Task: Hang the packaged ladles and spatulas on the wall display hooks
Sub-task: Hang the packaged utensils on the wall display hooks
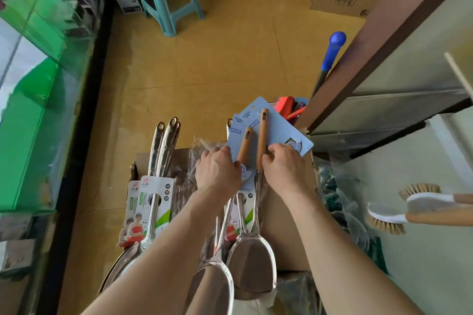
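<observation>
**Both hands on the stock, seen from above.** Your left hand curls its fingers over the near edge of the blue backing cards. Your right hand, just beside it, closes its fingers on the wooden handles of the packaged spatulas; neither hand is spread wide.

The spatulas lie across the cardboard box; their steel blades run from the grip toward you, and the handle tips with their hanging holes run away from it.

**Handling (a judgement).** The steel end probably carries the weight, so expect the blade to swing downward. The shafts are stiff, and the polished metal is likely slippery. The cards are thin and will bend or tear if they bear the load alone. Take hold at the wood near the neck and leave the far hole free for a hook.

**Edges and room.**
- **Left of the grip:** steel ladles on green-and-white cards stand in the same box; crinkled clear wrap lies just past your left knuckles.
- **Right of the grip:** a shelf unit stands near, and brushes jut out, a likely snag.
- **Beyond the grip:** open floor.
- **Display hooks:** not in view.
</observation>
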`<state>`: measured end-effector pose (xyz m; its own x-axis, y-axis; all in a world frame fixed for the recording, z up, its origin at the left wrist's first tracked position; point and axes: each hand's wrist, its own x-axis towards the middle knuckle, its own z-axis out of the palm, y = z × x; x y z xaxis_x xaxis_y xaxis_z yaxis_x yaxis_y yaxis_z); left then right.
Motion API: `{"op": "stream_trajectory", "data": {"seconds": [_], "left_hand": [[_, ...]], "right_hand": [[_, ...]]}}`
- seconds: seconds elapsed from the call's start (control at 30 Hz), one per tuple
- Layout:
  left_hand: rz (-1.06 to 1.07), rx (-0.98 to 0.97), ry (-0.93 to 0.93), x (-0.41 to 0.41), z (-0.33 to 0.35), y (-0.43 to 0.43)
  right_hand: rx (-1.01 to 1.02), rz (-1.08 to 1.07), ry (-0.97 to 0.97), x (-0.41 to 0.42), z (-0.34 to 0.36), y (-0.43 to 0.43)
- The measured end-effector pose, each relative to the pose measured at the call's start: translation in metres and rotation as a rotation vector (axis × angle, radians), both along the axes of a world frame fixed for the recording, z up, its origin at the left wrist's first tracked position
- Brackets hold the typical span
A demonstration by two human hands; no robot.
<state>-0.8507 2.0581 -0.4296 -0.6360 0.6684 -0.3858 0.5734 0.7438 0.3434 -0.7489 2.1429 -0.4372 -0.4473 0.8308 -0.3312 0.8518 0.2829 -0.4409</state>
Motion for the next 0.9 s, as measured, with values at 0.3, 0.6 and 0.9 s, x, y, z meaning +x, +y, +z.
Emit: {"op": "stream_trajectory", "data": {"seconds": [0.3, 0.6, 0.9], "left_hand": [[-0.061, -0.01, 0.051, -0.011, -0.008, 0.021], [-0.144, -0.038, 0.109, -0.014, -0.018, 0.035], [-0.154, -0.022, 0.166, -0.017, -0.023, 0.047]], "right_hand": [[0.102, 0.049, 0.013, -0.044, -0.001, 0.057], [0.026, 0.139, -0.232, -0.069, -0.018, 0.087], [-0.048, 0.067, -0.12, -0.061, -0.009, 0.107]]}}
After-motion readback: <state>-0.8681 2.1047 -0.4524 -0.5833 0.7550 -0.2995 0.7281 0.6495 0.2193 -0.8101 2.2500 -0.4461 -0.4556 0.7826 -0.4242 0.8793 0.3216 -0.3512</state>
